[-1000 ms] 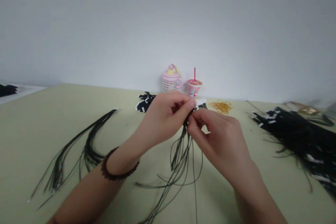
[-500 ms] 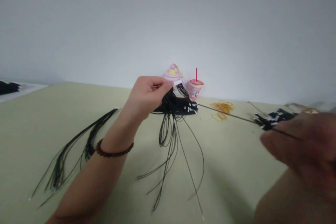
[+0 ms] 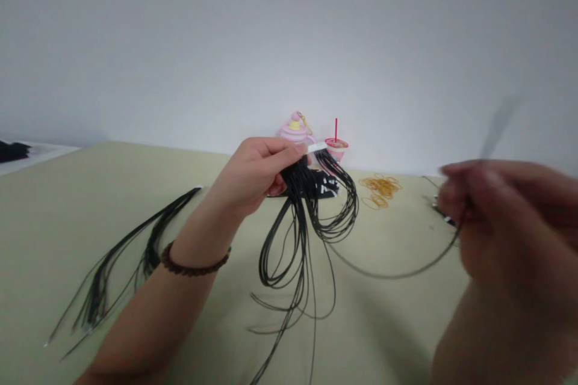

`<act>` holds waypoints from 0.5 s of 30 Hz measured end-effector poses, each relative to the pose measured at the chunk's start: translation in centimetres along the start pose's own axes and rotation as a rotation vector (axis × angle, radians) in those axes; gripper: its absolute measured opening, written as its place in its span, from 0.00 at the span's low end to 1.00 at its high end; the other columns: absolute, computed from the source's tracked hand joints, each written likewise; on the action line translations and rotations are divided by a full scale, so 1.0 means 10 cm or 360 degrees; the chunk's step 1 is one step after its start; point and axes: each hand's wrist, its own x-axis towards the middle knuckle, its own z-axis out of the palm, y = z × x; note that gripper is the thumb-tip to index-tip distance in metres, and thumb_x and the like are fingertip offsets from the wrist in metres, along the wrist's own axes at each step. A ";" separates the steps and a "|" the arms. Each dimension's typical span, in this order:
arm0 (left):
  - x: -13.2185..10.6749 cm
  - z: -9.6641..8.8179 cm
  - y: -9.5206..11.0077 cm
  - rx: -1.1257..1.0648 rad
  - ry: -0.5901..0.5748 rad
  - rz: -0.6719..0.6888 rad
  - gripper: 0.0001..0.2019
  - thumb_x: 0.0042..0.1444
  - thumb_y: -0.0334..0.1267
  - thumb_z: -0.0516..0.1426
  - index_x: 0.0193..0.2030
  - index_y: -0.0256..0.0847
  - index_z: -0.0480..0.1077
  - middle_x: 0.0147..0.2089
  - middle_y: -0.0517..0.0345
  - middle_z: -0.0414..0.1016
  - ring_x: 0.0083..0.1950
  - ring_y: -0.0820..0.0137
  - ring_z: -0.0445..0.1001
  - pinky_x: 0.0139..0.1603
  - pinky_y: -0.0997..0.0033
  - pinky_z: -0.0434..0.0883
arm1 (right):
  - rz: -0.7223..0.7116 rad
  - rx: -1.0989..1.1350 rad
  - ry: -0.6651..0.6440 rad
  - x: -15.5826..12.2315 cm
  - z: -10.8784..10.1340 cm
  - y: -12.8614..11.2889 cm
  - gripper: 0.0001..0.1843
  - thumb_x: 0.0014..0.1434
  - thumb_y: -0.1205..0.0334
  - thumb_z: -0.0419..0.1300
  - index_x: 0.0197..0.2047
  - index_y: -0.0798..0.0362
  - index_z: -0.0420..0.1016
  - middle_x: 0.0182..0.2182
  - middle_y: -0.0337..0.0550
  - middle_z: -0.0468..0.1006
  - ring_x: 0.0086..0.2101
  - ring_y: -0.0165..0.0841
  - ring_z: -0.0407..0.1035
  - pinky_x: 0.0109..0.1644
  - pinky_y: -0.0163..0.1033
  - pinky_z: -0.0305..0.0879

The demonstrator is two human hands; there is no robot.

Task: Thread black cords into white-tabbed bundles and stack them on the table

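In the head view my left hand [image 3: 266, 169] pinches a white connector [image 3: 316, 147] from which a bundle of thin black wires [image 3: 341, 192] hangs in loops. Loose wire ends trail down toward the near edge. My right hand [image 3: 506, 204], somewhat blurred, is closed on a single black wire [image 3: 397, 277] that sags in a curve from the bundle. A smeared end sticks up above those fingers. Behind the left hand lies a pile of black pieces with white ends [image 3: 326, 184], partly hidden.
Another black wire bundle [image 3: 153, 234] lies left of my forearm. Yellow rubber bands [image 3: 382, 185] lie at the back right, near a pink cup with a red straw [image 3: 336, 147] and a pink trinket [image 3: 294, 128]. Dark material [image 3: 13, 151] rests on white at far left. A wall stands behind.
The wire in my right hand was stretched taut and now hangs slack; that hand has risen. The connector has shifted slightly right, and the bundle's loops have dropped open in front of the pile.
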 end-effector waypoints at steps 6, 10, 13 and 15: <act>-0.07 0.05 0.03 0.0050 0.0037 0.0017 0.10 0.51 0.40 0.58 0.24 0.36 0.71 0.15 0.65 0.57 0.15 0.82 0.54 0.13 0.81 0.50 | -0.0278 -0.0395 -0.0612 -0.31 0.56 -0.11 0.11 0.53 0.71 0.58 0.20 0.56 0.68 0.15 0.31 0.60 0.17 0.20 0.54 0.22 0.31 0.51; -0.09 0.08 0.03 0.0083 0.0003 0.0046 0.10 0.52 0.39 0.57 0.24 0.37 0.73 0.15 0.64 0.60 0.14 0.82 0.54 0.11 0.81 0.50 | -0.0251 -0.0447 -0.0670 -0.31 0.58 0.01 0.11 0.55 0.70 0.55 0.21 0.56 0.69 0.16 0.33 0.63 0.18 0.21 0.56 0.22 0.31 0.52; -0.09 0.10 0.03 0.0079 0.0006 0.0048 0.10 0.52 0.38 0.57 0.24 0.36 0.73 0.16 0.63 0.62 0.14 0.82 0.55 0.11 0.82 0.50 | -0.0253 -0.0466 -0.0673 -0.30 0.57 0.02 0.11 0.55 0.69 0.55 0.22 0.56 0.70 0.16 0.33 0.65 0.18 0.22 0.58 0.23 0.31 0.53; -0.10 0.11 0.03 0.0043 0.0002 0.0039 0.09 0.51 0.38 0.57 0.24 0.37 0.73 0.16 0.63 0.62 0.14 0.83 0.55 0.11 0.82 0.50 | -0.0246 -0.0467 -0.0695 -0.31 0.58 0.00 0.11 0.55 0.69 0.55 0.22 0.57 0.71 0.16 0.33 0.65 0.18 0.22 0.58 0.23 0.30 0.53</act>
